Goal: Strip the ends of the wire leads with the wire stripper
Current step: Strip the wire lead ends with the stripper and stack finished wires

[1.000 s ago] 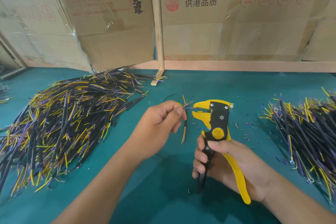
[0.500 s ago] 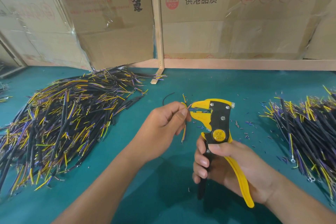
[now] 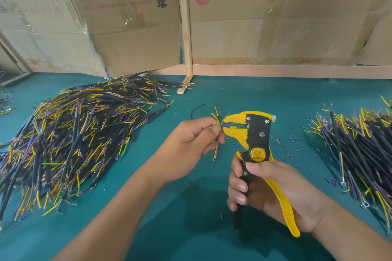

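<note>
Seen from the head camera only: left hand [image 3: 191,140] pinched a wire lead [image 3: 216,146] between thumb and forefinger, with the tip fed toward the yellow beak of the wire stripper [image 3: 254,133], loose strands hanging below the fingers and a black tail curling away above. Right hand [image 3: 261,186] wrapped round both stripper handles, thumb laid over the pivot badge, jaws standing slightly apart at the wire end; could not tell whether the tip sat fully inside. Judged the lead light, thin and floppy, so best pinched close behind the end to keep it from bending away; judged the stripper rigid and moderately heavy, best held low on the handles for leverage. Counted 1 stripper, 1 lead in hand, 2 hands. Lay on the green tabletop [image 3: 191,229]: 2 large heaps, a left pile of leads [image 3: 74,133] and a right pile of leads [image 3: 360,150], each too tangled to count. Scattered beside the stripper: insulation scraps [image 3: 288,152], also beyond counting. Stood behind: cardboard boxes [image 3: 275,27].
</note>
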